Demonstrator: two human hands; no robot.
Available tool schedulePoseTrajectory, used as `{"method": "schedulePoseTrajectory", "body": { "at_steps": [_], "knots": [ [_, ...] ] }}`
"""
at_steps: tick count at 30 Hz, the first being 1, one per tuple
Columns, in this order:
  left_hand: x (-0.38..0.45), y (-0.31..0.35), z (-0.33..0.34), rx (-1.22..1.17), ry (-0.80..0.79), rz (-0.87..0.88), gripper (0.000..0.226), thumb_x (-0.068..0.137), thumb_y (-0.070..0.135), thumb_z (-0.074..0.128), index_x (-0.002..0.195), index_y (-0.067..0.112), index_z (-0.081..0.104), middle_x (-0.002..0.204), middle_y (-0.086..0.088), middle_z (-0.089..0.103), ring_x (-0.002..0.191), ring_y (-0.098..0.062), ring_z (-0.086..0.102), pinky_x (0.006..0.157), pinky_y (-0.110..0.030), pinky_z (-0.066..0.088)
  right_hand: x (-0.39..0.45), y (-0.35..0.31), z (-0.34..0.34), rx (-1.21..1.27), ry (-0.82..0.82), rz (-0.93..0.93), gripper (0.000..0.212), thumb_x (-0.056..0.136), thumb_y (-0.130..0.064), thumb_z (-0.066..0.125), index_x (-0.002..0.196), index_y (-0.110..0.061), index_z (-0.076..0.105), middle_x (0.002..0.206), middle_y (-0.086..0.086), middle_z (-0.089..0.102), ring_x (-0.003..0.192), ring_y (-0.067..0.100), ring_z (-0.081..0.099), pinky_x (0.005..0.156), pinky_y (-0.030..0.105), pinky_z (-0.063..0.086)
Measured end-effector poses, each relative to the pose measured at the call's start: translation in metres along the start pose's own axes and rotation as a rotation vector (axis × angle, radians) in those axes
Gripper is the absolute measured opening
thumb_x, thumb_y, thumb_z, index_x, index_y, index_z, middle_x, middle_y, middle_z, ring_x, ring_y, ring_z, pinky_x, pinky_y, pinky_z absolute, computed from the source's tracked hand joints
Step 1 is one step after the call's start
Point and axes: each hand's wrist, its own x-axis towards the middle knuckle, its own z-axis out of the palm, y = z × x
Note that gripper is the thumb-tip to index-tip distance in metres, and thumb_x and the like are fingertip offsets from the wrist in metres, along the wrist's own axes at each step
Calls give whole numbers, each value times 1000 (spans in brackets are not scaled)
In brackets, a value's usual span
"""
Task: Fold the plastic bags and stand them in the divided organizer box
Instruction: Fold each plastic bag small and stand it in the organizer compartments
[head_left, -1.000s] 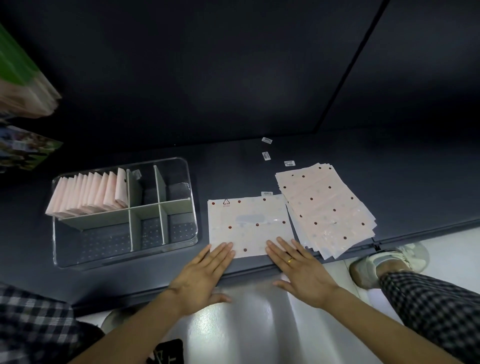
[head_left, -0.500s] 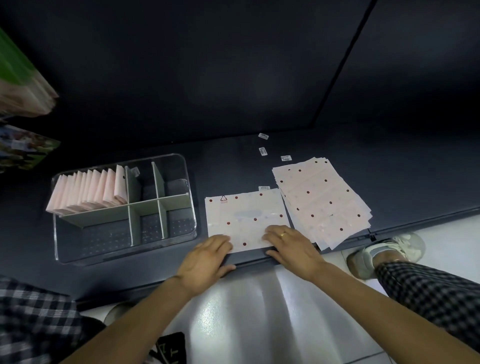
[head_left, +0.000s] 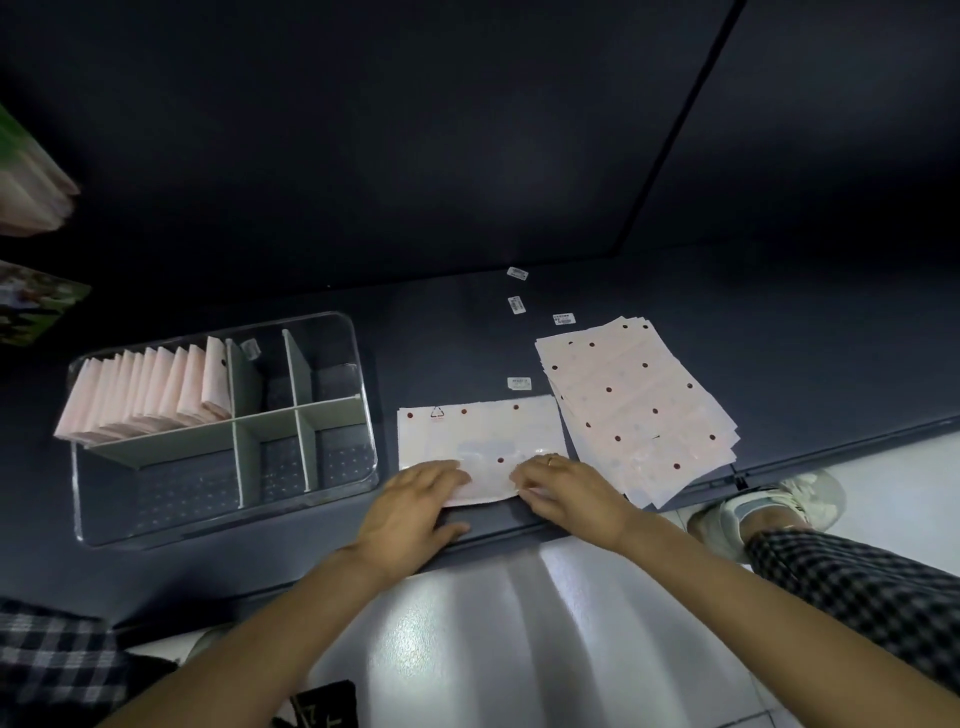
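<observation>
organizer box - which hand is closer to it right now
Left. The left hand lies just off the organizer box's near right corner; the right hand lies farther right, both gripping the bag's near edge.

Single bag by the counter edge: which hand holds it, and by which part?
Both hands: left hand and right hand pinch the bag along its near edge.

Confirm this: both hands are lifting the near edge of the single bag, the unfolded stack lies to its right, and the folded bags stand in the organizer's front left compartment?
Not quite. In the head view the folded bags stand in the back left compartment of the organizer, not the front left. The rest holds: the left hand and right hand lift the single bag's near edge, with the unfolded stack to its right.
</observation>
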Motion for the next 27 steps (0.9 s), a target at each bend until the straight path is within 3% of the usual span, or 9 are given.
{"method": "schedulePoseTrajectory", "body": {
  "at_steps": [3, 6, 9, 12, 18, 21, 24, 27],
  "knots": [
    [-4, -1, -16, -34, -74, -43, 34, 93, 33, 53, 127, 32, 48, 123, 6, 61, 112, -20, 55, 92, -28, 42, -10, -6, -16, 162, -88, 22, 10, 97, -19, 48, 99, -12, 55, 74, -14, 59, 69, 5, 51, 68, 19, 41],
    [-9, -6, -28, -53, -152, -89, 27, 96, 28, 48, 122, 36, 51, 105, -3, 68, 97, -27, 61, 80, -33, 48, -10, -7, -31, 225, -175, 46, 6, 98, -20, 46, 92, -19, 46, 55, -15, 48, 57, 6, 41, 58, 16, 32],
    [-7, -7, -32, -161, -169, -163, 28, 95, 24, 51, 121, 34, 54, 96, -9, 66, 92, -27, 60, 80, -32, 46, -2, -3, -43, 280, -203, 137, 14, 94, -32, 53, 105, -23, 50, 73, -17, 62, 73, 2, 51, 75, 24, 44],
    [-2, -5, -30, -260, -150, -239, 31, 94, 20, 52, 123, 31, 53, 89, -12, 65, 84, -26, 56, 77, -30, 41, 5, 2, -47, 277, -200, 258, 31, 89, -47, 56, 115, -29, 52, 96, -10, 66, 101, 10, 57, 91, 27, 43],
    [7, -2, -17, -379, -84, -416, 39, 93, 12, 52, 130, 22, 48, 125, -6, 61, 114, -30, 54, 95, -32, 41, 26, 2, -25, 65, -83, 290, 23, 95, -37, 50, 101, -18, 61, 89, -4, 60, 89, 15, 51, 74, 29, 40],
    [0, 6, -12, -361, 104, -444, 48, 90, 10, 56, 135, 19, 42, 131, -8, 54, 119, -29, 50, 97, -34, 40, 39, 2, -18, 16, -96, 306, 26, 97, -32, 48, 100, -11, 63, 92, 3, 62, 98, 20, 47, 77, 30, 40],
    [-12, 17, 0, -125, 247, -242, 56, 87, 10, 58, 140, 15, 38, 147, -8, 34, 136, -28, 33, 113, -37, 27, 48, 3, -12, -57, -124, 306, 28, 98, -33, 45, 103, -11, 62, 106, 6, 62, 110, 23, 45, 88, 33, 41],
    [-18, 29, 16, 133, 90, -6, 61, 95, 27, 49, 149, 16, 22, 159, -4, 4, 145, -25, -5, 118, -44, -6, 52, 4, -8, -122, -133, 299, 27, 99, -33, 41, 104, -14, 59, 107, 7, 60, 110, 26, 46, 88, 35, 40]
  ]
}}
